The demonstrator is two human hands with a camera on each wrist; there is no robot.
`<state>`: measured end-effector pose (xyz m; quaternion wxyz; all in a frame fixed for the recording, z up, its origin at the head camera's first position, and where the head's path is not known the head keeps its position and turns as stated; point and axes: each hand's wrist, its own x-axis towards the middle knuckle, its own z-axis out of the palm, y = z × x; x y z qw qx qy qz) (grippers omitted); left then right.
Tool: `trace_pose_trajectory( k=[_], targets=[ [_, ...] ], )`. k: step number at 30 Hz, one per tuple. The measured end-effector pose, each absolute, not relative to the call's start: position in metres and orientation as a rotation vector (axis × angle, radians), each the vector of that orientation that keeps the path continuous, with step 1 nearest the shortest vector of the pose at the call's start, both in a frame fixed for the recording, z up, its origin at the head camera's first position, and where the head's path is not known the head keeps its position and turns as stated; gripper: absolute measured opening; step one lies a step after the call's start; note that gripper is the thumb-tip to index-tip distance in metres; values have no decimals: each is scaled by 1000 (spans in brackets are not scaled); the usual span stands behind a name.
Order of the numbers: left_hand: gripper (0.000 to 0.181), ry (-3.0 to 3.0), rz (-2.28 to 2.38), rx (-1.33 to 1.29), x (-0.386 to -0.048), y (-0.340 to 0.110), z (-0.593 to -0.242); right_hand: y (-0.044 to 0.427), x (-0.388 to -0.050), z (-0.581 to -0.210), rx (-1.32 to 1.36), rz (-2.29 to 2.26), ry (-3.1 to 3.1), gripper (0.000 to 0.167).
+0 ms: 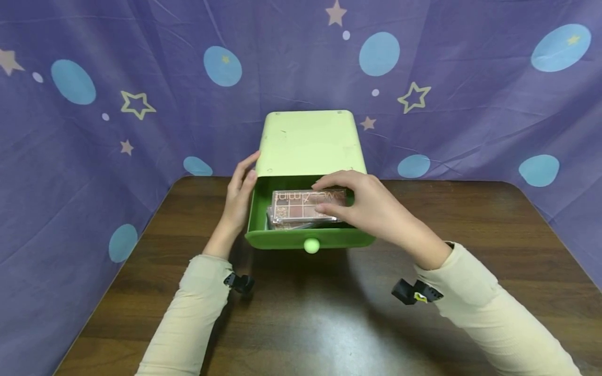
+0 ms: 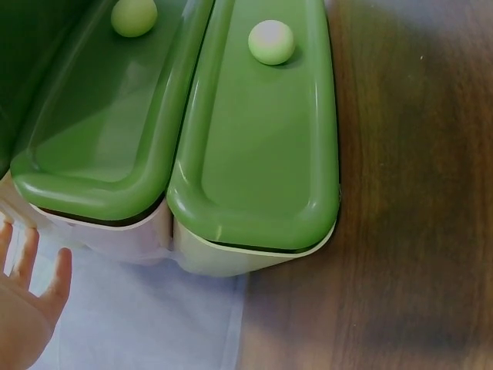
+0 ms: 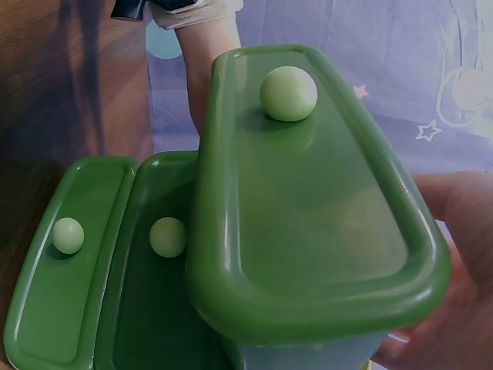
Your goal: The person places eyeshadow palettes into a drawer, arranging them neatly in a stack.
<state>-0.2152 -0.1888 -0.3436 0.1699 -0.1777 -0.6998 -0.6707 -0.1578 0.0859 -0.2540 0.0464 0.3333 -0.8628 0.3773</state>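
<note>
A pale green box [image 1: 310, 141] with dark green drawers stands on the table. Its top drawer [image 1: 277, 239] is pulled out and holds clear-lidded eyeshadow palettes [image 1: 289, 211], stacked unevenly. My right hand [image 1: 371, 203] reaches in from the right, its thumb and bent fingers around the uppermost palette; the right wrist view hides this contact behind the drawer front [image 3: 316, 208]. On the left side of the box rests my left hand [image 1: 237, 196], fingers extended. The left wrist view shows that hand [image 2: 27, 308] beside the box, fingers spread.
Two lower drawers [image 2: 262, 146] are closed, each with a round pale knob [image 2: 271, 42]. The box stands at the back of the brown wooden table [image 1: 451, 219], close to a purple curtain [image 1: 301, 62] with stars and blue ovals.
</note>
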Motion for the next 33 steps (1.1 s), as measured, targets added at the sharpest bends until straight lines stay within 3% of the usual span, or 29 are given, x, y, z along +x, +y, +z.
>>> trace_pose_trajectory(
  k=[9,18,24,33],
  targets=[
    [56,-1991,-1921,-506,-214,-188,-343,93,-131,-259,965,1243,-2336,28],
    [53,-1987,-1967,-482,-212,-187,-340,90,-101,-274,1089,1347,-2048,31],
    [52,-2001,-1960,-469,-212,-187,-339,85,-86,-291,1124,1449,-2009,23],
    [52,-2012,-1973,-461,-212,-188,-337,78,-82,-325,1068,1574,-2016,33]
  ],
)
